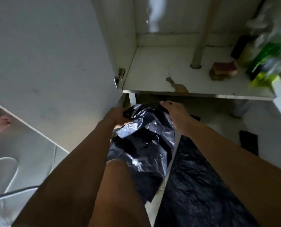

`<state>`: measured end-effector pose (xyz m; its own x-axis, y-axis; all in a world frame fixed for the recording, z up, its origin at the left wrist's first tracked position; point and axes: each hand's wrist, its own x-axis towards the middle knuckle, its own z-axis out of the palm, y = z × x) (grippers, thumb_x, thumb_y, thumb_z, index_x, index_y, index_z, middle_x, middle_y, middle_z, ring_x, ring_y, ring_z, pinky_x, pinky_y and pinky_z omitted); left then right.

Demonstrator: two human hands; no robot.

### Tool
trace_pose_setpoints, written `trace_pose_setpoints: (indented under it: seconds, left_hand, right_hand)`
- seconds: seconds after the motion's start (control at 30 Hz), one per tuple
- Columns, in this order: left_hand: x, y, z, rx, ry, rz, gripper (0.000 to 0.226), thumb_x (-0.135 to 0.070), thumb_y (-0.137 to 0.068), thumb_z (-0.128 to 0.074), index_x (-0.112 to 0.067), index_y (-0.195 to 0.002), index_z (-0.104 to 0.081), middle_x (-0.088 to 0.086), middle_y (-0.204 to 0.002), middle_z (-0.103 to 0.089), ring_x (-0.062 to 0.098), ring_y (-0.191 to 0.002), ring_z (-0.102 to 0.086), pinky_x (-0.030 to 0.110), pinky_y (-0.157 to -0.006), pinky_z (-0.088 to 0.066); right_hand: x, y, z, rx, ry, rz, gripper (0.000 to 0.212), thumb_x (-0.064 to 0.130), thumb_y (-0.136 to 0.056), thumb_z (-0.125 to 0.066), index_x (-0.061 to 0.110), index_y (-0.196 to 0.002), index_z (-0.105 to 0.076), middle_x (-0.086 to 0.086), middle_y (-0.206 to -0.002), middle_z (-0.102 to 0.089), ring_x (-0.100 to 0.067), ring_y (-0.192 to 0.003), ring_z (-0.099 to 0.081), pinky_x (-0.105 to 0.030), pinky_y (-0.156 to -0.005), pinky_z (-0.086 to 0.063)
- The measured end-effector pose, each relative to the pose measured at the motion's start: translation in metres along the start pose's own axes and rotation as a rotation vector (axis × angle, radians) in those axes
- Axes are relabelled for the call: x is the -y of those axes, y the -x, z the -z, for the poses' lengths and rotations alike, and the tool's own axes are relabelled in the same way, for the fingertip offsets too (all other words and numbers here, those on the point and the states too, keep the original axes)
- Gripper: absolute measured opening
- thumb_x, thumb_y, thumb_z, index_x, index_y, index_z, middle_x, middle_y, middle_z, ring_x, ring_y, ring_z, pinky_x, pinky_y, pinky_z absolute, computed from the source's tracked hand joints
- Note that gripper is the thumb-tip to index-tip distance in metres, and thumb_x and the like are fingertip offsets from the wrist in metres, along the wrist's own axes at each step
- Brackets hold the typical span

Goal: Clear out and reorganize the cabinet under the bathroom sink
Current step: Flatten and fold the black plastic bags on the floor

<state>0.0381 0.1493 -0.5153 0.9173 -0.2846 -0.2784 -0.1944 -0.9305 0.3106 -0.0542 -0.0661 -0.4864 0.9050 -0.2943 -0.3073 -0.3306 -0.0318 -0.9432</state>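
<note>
black bag (pixel 141 138) in left hand's (pixel 118 115) fingers

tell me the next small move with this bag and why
The left hand grips the crumpled black bag at its top, the right hand is at its other edge, and a sponge and bottles sit on the cabinet floor. So probably spread the hands to open its mouth.

Cabinet base panel (pixel 153 76): white, laminate chipped and stained at front edge (pixel 177 85), mid-span. Drain pipe (pixel 200 46) passes through a hole toward the back. Stacked sponges (pixel 223 70) just right of the pipe; blurred green/yellow bottles (pixel 264 63) along right edge. Tiled floor (pixel 267 128): black plastic bag (pixel 193 185) lying flat below front edge, dark flat item (pixel 249 143) right of it, white slipper (pixel 2 174) far left.
</note>
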Motion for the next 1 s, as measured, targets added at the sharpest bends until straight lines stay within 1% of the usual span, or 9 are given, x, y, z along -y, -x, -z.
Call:
trace_pose_setpoints:
  seconds: [0.1,0.17,0.3,0.43,0.5,0.57,0.67,0.87,1.0]
  left_hand:
    - [-0.025,0.006,0.038,-0.127,0.073,-0.018,0.044,-0.052,-0.079,-0.074,-0.013,-0.1,-0.073,0.012,-0.1,-0.072,0.031,-0.097,-0.067,0.033,-0.078,-0.052]
    - [-0.045,0.012,0.069,-0.196,0.125,-0.045,0.023,-0.039,-0.081,-0.072,-0.016,-0.086,-0.071,0.01,-0.093,-0.07,0.029,-0.097,-0.067,0.028,-0.072,-0.046]
    - [-0.086,0.025,0.124,-0.233,0.145,-0.1,0.019,-0.031,-0.078,-0.078,-0.022,-0.07,-0.062,0.006,-0.082,-0.064,0.022,-0.085,-0.063,0.025,-0.066,-0.039]
    - [-0.127,0.032,0.169,-0.296,0.072,-0.178,0.025,-0.035,-0.075,-0.08,-0.017,-0.09,-0.075,0.006,-0.076,-0.066,0.021,-0.08,-0.065,0.026,-0.065,-0.043]
    - [-0.148,0.034,0.186,-0.316,0.024,-0.23,0.023,-0.034,-0.074,-0.08,-0.016,-0.088,-0.075,0.007,-0.076,-0.068,0.022,-0.077,-0.066,0.026,-0.064,-0.045]
    - [-0.169,0.034,0.196,-0.339,-0.034,-0.278,0.022,-0.034,-0.075,-0.079,-0.016,-0.085,-0.073,0.008,-0.078,-0.067,0.024,-0.08,-0.065,0.027,-0.065,-0.045]
    - [-0.197,0.035,0.202,-0.376,-0.082,-0.348,0.026,-0.036,-0.073,-0.079,-0.018,-0.092,-0.075,0.005,-0.079,-0.064,0.023,-0.082,-0.063,0.028,-0.068,-0.046]
    - [-0.212,0.018,0.206,-0.361,-0.205,-0.427,0.028,-0.043,-0.075,-0.078,-0.025,-0.097,-0.076,0.003,-0.095,-0.072,0.024,-0.088,-0.064,0.038,-0.078,-0.056]
    - [-0.23,0.013,0.202,-0.259,-0.266,-0.484,0.021,-0.046,-0.073,-0.08,-0.027,-0.08,-0.072,0.003,-0.086,-0.07,0.024,-0.082,-0.064,0.036,-0.076,-0.056]
  right_hand:
    - [0.034,0.014,0.018,-0.057,-0.07,0.053,0.014,0.027,-0.1,-0.059,0.014,-0.099,-0.064,0.003,-0.087,-0.062,-0.014,-0.083,-0.057,-0.022,-0.081,-0.045]
    - [0.053,0.026,0.03,-0.092,-0.082,0.095,0.015,0.027,-0.1,-0.058,0.013,-0.096,-0.063,0.002,-0.084,-0.061,-0.01,-0.078,-0.057,-0.014,-0.07,-0.047]
    - [0.083,0.043,0.063,-0.101,-0.06,0.111,0.028,0.039,-0.098,-0.059,0.017,-0.086,-0.071,-0.004,-0.091,-0.071,-0.02,-0.084,-0.066,-0.025,-0.069,-0.052]
    - [0.114,0.062,0.103,-0.119,-0.091,0.251,0.037,0.051,-0.087,-0.071,0.022,-0.109,-0.068,-0.001,-0.109,-0.071,-0.016,-0.096,-0.068,-0.028,-0.077,-0.055]
    - [0.122,0.072,0.122,-0.108,0.142,0.416,0.069,0.057,-0.068,-0.084,0.032,-0.126,-0.056,0.01,-0.117,-0.064,-0.006,-0.099,-0.063,-0.023,-0.082,-0.054]
    - [0.121,0.074,0.134,-0.2,0.58,0.583,0.08,0.053,-0.065,-0.088,0.037,-0.132,-0.048,0.014,-0.12,-0.059,-0.006,-0.104,-0.058,-0.024,-0.086,-0.049]
    - [0.119,0.072,0.152,-0.486,0.816,0.734,0.032,0.042,-0.086,-0.07,0.028,-0.114,-0.063,0.005,-0.1,-0.066,-0.022,-0.095,-0.064,-0.035,-0.077,-0.053]
    - [0.133,0.08,0.221,-0.432,0.633,0.502,0.014,0.036,-0.086,-0.076,0.025,-0.078,-0.072,0.003,-0.071,-0.065,-0.015,-0.069,-0.062,-0.02,-0.053,-0.044]
    - [0.147,0.093,0.265,-0.27,1.011,0.203,0.047,0.04,-0.071,-0.087,0.012,-0.106,-0.071,-0.004,-0.093,-0.068,-0.012,-0.073,-0.058,-0.02,-0.048,-0.045]
